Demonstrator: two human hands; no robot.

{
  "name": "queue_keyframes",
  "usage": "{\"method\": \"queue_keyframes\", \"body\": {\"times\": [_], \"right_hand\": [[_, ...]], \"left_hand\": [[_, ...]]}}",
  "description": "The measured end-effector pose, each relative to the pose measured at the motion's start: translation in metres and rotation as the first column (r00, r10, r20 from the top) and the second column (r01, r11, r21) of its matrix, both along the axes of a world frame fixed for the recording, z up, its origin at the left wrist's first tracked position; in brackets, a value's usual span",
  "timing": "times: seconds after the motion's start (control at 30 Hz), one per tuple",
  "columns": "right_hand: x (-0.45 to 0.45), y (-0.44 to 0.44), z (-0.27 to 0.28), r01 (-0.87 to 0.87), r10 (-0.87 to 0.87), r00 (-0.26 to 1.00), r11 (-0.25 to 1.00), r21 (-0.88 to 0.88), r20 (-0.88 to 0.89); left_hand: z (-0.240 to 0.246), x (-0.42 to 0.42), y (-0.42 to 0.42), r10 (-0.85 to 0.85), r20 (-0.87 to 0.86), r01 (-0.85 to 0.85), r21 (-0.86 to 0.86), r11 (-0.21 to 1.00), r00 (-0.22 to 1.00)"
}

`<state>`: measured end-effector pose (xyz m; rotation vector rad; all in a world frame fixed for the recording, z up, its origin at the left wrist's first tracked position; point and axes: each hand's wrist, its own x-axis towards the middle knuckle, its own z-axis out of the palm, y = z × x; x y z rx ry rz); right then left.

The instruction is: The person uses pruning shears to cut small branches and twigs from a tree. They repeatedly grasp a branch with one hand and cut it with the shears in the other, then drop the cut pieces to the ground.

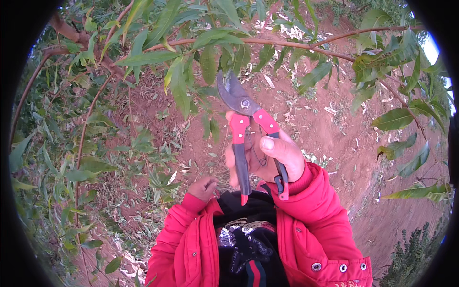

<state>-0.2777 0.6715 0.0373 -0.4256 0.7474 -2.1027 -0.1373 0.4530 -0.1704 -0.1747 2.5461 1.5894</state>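
Note:
My right hand [267, 154] holds a pair of bypass pruning shears [247, 118] with red and black handles. Their handles are spread and the blades stand apart, pointing up just below a thin leafy branch [272, 42]. The coil spring shows between the handles. Thumb and palm are on the right handle, and the fingers reach behind to the left one. Lower and to the left, my left hand [203, 188] is near the front of the red jacket [193, 233], with its fingers curled. Whether anything lies inside those fingers cannot be told.
A thicker limb [84, 39] forks at the upper left. Thin shoots [83, 143] with long narrow leaves hang down the left side. More leafy twigs [405, 102] droop at the right. Below is reddish soil [322, 129] strewn with dry leaves. A dark green plant [412, 254] grows at the lower right.

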Motion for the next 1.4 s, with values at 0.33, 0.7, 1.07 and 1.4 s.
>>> {"method": "queue_keyframes", "body": {"times": [0.33, 0.7, 1.07, 1.4], "right_hand": [[-0.015, -0.001, 0.003, 0.056, -0.041, 0.995, 0.981, -0.187, 0.086], [-0.044, -0.044, 0.007, -0.182, 0.222, 0.974, 0.872, -0.455, 0.036], [-0.066, -0.052, 0.003, -0.155, 0.244, 0.963, 0.850, -0.504, 0.116], [-0.034, -0.030, -0.011, -0.122, 0.132, 0.990, 0.980, -0.154, 0.055]], "left_hand": [[0.011, -0.006, 0.007, -0.089, 0.037, 0.089, 0.021, 0.996, 0.995], [-0.004, 0.008, -0.004, 0.012, 0.040, -0.011, -0.010, 1.000, 0.999], [0.004, 0.007, -0.005, 0.064, 0.180, -0.071, 0.038, 0.997, 0.982], [-0.013, 0.005, -0.013, 0.052, 0.138, -0.054, 0.012, 0.998, 0.989]]}}
